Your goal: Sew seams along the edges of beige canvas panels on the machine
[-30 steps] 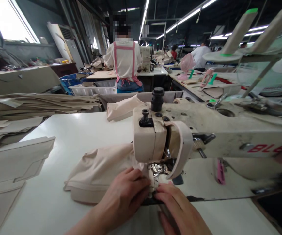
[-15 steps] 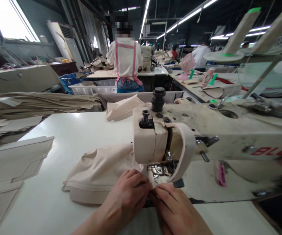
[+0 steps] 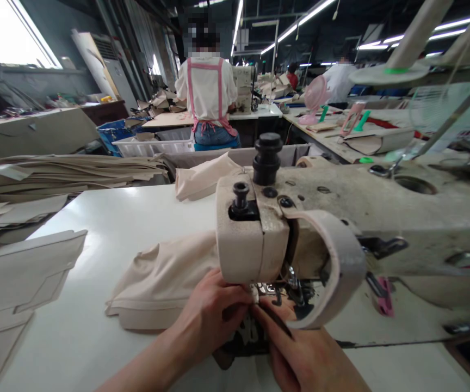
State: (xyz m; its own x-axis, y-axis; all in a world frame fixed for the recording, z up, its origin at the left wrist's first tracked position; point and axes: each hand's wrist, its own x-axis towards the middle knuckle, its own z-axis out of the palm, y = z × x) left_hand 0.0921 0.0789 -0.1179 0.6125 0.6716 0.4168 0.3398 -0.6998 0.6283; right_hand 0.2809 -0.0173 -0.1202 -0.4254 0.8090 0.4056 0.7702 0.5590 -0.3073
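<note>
A worker's left hand and right hand meet directly in front of the sewing machine head, the fingertips of both pinched on the edge of a beige fabric piece just below the presser foot (partly hidden by the machine's curved guard). The fabric lies bunched on the white table, spreading left of the machine head. Further left of the machine sit flat cut panels, and behind those a stack of folded beige material. Beyond the machine head, a person in a white top with pink apron straps stands at another workstation, back turned; a pink desk fan stands to the right.
</note>
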